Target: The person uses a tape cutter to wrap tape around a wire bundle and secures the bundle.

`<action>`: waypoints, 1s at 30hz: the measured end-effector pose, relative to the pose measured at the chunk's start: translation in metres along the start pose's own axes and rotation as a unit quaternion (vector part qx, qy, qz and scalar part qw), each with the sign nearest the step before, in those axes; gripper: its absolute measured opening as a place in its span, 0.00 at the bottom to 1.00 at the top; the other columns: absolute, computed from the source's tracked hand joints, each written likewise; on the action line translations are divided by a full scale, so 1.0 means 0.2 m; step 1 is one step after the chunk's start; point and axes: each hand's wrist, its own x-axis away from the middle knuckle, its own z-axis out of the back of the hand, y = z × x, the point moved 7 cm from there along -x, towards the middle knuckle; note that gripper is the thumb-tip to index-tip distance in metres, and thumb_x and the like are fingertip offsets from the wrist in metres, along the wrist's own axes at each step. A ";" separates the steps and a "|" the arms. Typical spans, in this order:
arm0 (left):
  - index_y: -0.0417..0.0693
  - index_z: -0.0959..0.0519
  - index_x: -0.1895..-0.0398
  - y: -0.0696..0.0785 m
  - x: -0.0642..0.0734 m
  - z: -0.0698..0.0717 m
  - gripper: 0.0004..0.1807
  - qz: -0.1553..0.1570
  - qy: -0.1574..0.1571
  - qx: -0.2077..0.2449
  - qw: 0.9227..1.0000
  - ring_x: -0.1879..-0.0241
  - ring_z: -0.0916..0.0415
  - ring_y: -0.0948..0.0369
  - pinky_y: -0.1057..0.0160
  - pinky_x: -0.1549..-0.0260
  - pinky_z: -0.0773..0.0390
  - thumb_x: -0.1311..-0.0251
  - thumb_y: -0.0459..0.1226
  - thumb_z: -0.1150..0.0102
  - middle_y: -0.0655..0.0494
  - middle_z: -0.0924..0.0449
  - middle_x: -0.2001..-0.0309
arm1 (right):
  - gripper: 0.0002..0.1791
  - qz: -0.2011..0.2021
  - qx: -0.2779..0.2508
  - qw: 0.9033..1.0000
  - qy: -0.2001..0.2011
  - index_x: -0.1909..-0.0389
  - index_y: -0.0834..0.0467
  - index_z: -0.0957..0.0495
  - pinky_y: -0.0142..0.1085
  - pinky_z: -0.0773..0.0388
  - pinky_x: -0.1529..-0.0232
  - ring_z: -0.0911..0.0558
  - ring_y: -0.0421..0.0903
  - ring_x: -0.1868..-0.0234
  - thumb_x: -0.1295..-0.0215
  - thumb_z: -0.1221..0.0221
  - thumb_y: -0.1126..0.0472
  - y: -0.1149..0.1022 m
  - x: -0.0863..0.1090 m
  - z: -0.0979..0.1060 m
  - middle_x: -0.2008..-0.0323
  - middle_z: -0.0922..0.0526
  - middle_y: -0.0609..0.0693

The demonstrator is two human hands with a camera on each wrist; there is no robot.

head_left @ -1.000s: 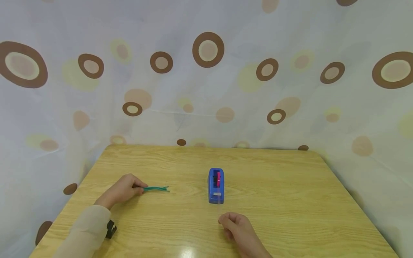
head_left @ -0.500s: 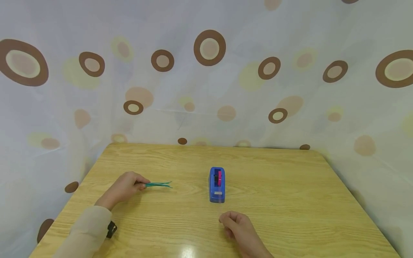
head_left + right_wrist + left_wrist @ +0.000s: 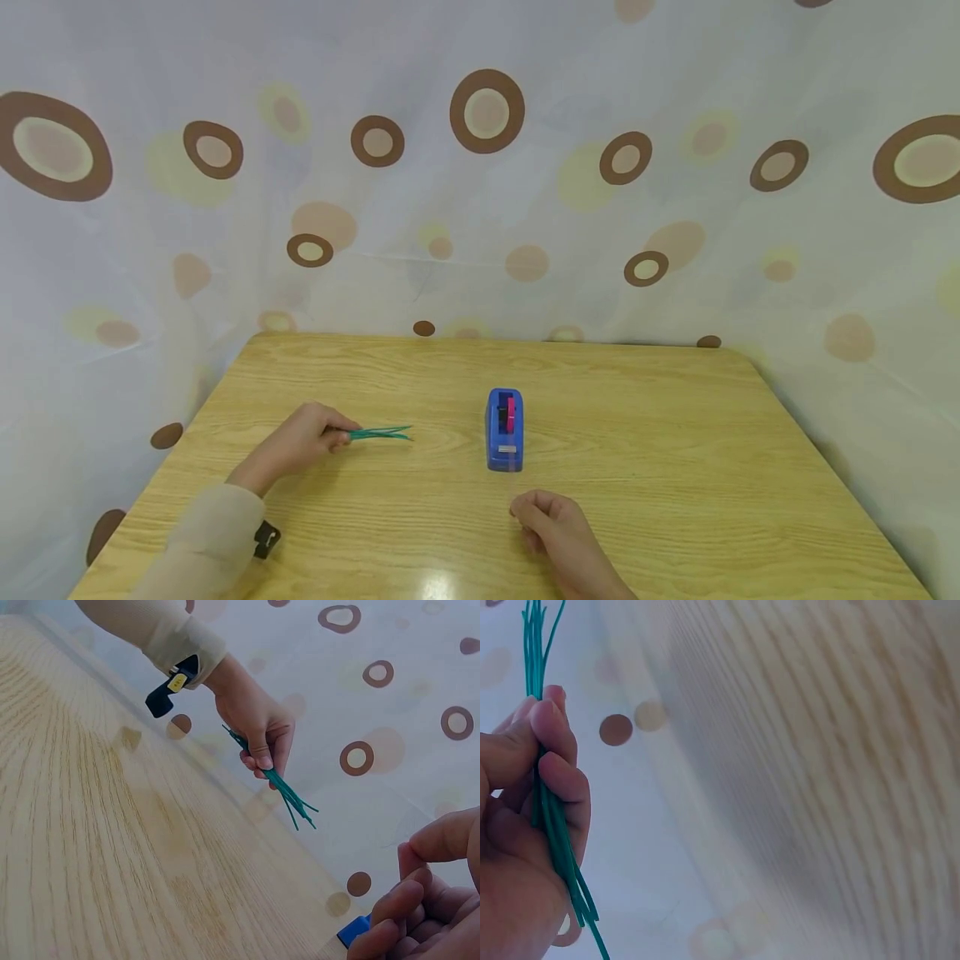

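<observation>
Seen through my remote cameras, a blue tape dispenser point(image 3: 505, 463) stands upright near the middle of a wood-grained worktop point(image 3: 675, 433). Set in its open well is a bright pink ring point(image 3: 512, 414) beside a dark part point(image 3: 502, 414), and a pale cutting edge point(image 3: 507, 449) crosses the end nearest me.

From that end, a faint strip of clear tape point(image 3: 512, 481) runs toward the right hand point(image 3: 558, 529), whose thumb and forefinger meet at the tips with the other fingers curled beneath. The strip is nearly invisible in my view, but the right hand appears to pinch its loose end. In the right wrist view I see only a blue corner of the dispenser, just beside those fingers.

To the left, the left hand point(image 3: 300, 440) grips a bundle of thin green strands point(image 3: 384, 433). I count several in the left wrist view, jutting from both ends of the grasp; their tips fan out to the right, pointing toward the dispenser but apart from it.

A beige sleeve point(image 3: 202, 533) covers the left forearm, with a black fitting point(image 3: 266, 540) at the wrist. Behind hangs a pale backdrop point(image 3: 465, 208) printed with brown rings.
</observation>
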 end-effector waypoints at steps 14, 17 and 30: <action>0.30 0.17 0.54 0.08 0.00 -0.08 0.11 -0.024 -0.001 0.042 0.999 0.66 0.17 0.52 0.61 0.70 0.18 0.35 0.22 0.46 0.47 0.14 0.65 | 0.12 -0.001 0.011 1.000 0.014 0.62 0.67 0.21 0.32 0.34 0.72 0.32 0.42 0.75 0.28 0.45 0.60 -0.01 0.01 0.01 0.79 0.32 0.45; 0.30 0.16 0.56 0.09 -0.01 -0.09 0.10 -0.023 -0.001 0.066 0.998 0.67 0.17 0.52 0.58 0.70 0.18 0.36 0.21 0.45 0.46 0.14 0.66 | 0.12 -0.003 0.012 1.000 0.016 0.62 0.67 0.21 0.32 0.34 0.72 0.32 0.42 0.75 0.27 0.45 0.60 -0.01 0.01 0.01 0.79 0.32 0.45; 0.38 0.12 0.64 0.13 -0.02 -0.17 0.04 -0.004 0.008 0.094 0.996 0.73 0.20 0.58 0.63 0.74 0.21 0.41 0.28 0.35 0.56 0.15 0.71 | 0.13 -0.005 0.028 0.999 0.019 0.60 0.67 0.22 0.33 0.34 0.71 0.32 0.42 0.75 0.27 0.45 0.59 -0.02 0.02 0.01 0.79 0.32 0.46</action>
